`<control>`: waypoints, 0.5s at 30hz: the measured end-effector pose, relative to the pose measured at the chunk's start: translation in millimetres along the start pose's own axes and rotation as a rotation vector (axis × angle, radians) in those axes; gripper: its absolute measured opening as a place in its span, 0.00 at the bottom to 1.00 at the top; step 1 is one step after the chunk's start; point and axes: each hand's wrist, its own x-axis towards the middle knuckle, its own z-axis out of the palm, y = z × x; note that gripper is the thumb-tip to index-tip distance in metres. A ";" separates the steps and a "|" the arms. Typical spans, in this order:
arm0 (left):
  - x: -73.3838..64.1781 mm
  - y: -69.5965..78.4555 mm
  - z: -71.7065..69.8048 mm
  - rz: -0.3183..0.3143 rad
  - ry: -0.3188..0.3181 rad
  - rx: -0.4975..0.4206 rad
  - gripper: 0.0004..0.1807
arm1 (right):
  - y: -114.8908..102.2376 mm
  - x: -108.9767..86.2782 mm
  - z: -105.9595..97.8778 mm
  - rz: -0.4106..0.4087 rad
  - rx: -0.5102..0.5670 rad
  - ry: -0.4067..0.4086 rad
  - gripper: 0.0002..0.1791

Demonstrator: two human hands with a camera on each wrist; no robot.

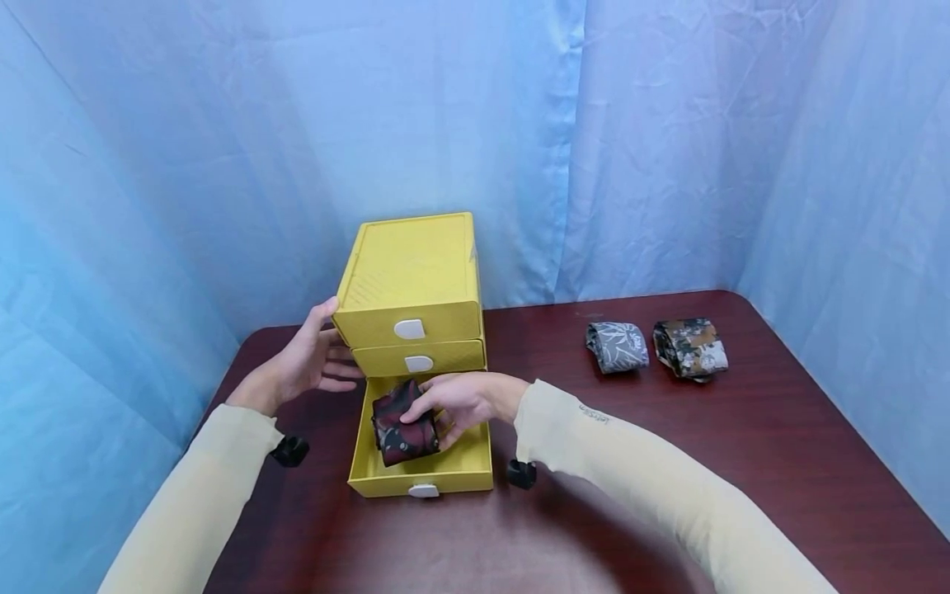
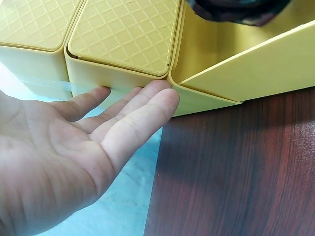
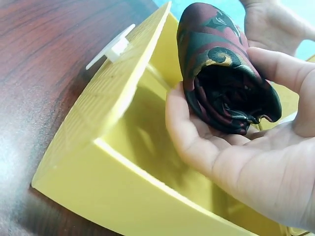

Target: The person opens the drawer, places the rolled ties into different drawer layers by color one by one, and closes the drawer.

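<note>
My right hand grips a rolled dark red and black patterned cloth, thumb on one side and fingers beneath. The roll is over the pulled-out bottom drawer of a yellow drawer unit. In the right wrist view its hollow, bunched end faces the camera, above the drawer floor. At the unit's left side is my left hand, fingers extended. Seen from the left wrist, these fingertips lie right at the unit's side wall, near the bottom drawer.
Two other rolled cloths lie on the dark red-brown table at the right: a grey leaf-patterned one and a brown camouflage one. The unit's upper two drawers, with white pull tabs, are closed. Light blue curtains surround the table.
</note>
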 end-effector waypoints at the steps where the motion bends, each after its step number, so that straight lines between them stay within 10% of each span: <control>1: -0.2 0.3 0.1 0.000 0.000 0.001 0.61 | -0.1 1.5 -0.3 0.013 0.000 0.000 0.22; 15: -0.6 0.2 1.1 -0.005 0.006 -0.003 0.61 | 6.1 22.7 6.0 0.039 -0.014 0.077 0.20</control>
